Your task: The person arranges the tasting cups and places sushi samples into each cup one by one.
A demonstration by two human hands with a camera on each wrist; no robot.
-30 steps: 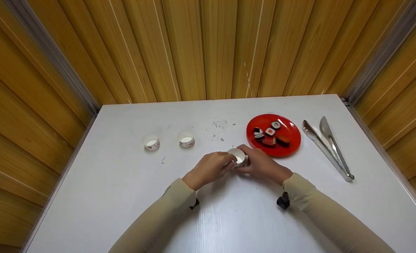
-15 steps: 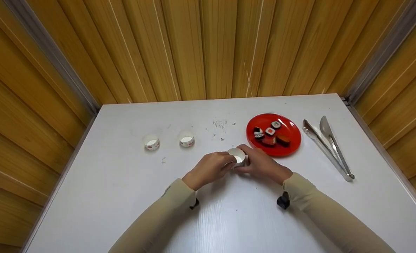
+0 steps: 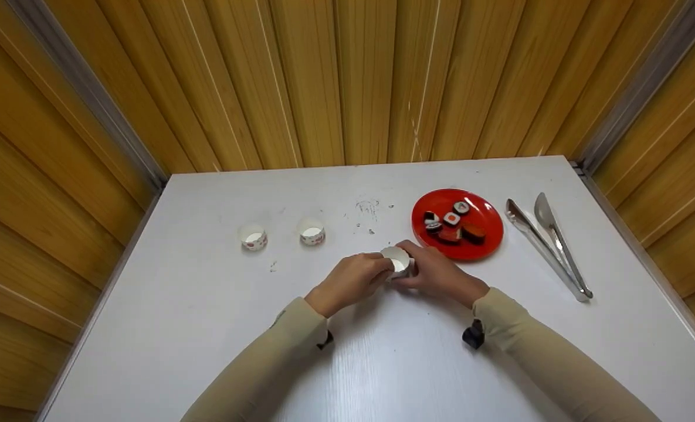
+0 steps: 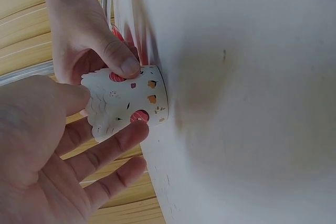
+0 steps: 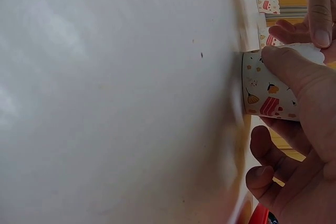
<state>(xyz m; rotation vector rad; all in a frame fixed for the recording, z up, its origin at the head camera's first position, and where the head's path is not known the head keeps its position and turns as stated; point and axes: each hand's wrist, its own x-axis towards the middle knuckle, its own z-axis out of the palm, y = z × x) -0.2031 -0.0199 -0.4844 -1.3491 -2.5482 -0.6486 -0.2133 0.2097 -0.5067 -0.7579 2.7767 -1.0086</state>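
Between both hands stands a white paper baking cup (image 3: pixel 397 255) with a scalloped rim, printed with small cakes and orange shapes in the wrist views. My right hand (image 3: pixel 441 272) grips its right side, the thumb (image 5: pixel 289 66) lying along the printed wall. At the rim, my left hand (image 3: pixel 353 278) pinches the paper; its other fingers (image 4: pixel 113 150) spread beside the cup. In the left wrist view the cup's base is close to the white tabletop. Part of the wall is hidden behind the fingers.
Two similar baking cups, a left one (image 3: pixel 254 239) and a right one (image 3: pixel 312 233), stand behind and left of the hands. A red plate (image 3: pixel 488 217) with several sushi pieces sits behind the right hand. Metal tongs (image 3: pixel 549 249) lie at the right. Wooden-patterned walls (image 3: pixel 365 88) enclose the table.
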